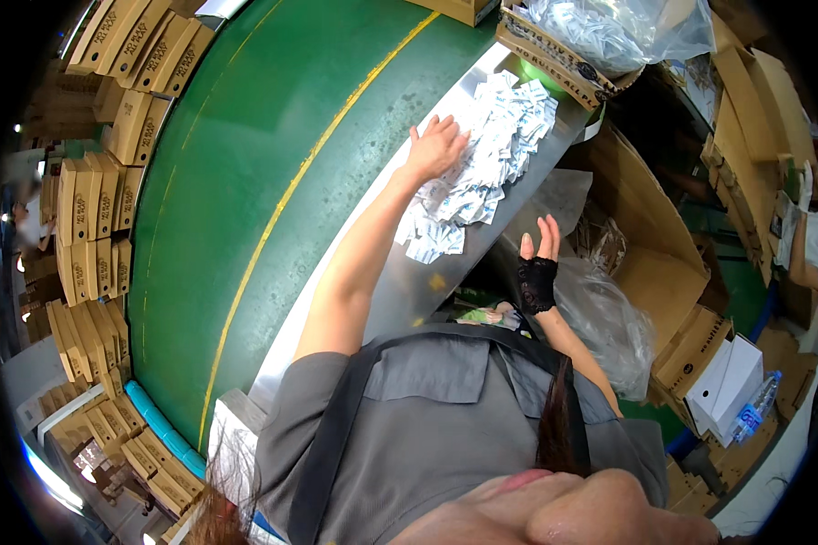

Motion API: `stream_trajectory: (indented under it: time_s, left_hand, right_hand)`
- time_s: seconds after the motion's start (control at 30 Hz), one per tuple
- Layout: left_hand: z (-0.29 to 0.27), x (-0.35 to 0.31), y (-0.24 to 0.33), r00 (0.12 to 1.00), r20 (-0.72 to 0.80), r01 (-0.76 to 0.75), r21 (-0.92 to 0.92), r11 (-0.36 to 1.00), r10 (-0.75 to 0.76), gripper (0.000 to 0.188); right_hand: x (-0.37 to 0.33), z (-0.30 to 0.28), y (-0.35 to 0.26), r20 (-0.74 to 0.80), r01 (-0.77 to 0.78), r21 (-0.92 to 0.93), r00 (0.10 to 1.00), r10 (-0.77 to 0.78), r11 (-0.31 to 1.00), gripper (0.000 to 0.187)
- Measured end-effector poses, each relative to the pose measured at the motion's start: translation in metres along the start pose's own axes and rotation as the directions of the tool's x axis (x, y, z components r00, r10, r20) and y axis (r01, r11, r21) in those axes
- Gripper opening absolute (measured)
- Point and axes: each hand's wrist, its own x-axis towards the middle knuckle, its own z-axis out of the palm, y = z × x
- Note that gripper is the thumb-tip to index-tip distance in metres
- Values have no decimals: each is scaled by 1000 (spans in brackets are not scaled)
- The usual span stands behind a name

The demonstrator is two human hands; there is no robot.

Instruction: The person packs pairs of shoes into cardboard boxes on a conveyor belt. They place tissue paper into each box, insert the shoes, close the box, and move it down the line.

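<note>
My left hand point(436, 145) reaches forward and lies flat, fingers spread, on the left edge of a loose pile of small white sachets point(491, 154). The pile lies on a metal ledge point(400, 291) beside a green conveyor belt point(245, 182) with a yellow line. My right hand point(538, 259) wears a black lace fingerless glove. It is raised just off the ledge's right edge, below the pile, fingers pointing up and apart, holding nothing.
A cardboard box point(554, 54) lined with a clear bag full of sachets stands beyond the pile. Stacks of flat brown cartons point(91, 218) line the belt's far side. Open cardboard boxes point(663, 272), a crumpled plastic bag point(609, 318) and a water bottle point(754, 409) lie right. Another person's arm point(802, 245) shows far right.
</note>
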Motion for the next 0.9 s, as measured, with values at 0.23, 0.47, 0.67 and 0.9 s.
stream_trajectory:
  time_s: [0.23,0.47,0.67,0.9]
  left_hand:
    - [-19,-50,-23,860,-503,6,-164,987,-89,36]
    - [33,-201,-27,923,-258,277,-72,958,-286,46]
    - [61,-220,5,755,-603,333,16,943,-256,15]
    - [58,-247,29,503,-541,365,-575,733,-675,20]
  right_hand:
    - [-29,-23,20,107,-3,75,994,-5,997,33]
    - [-29,-5,34,554,-89,249,830,-67,964,26]
    - [-10,12,-4,715,186,198,644,-271,962,21]
    - [76,25,-87,523,382,409,646,-556,829,17]
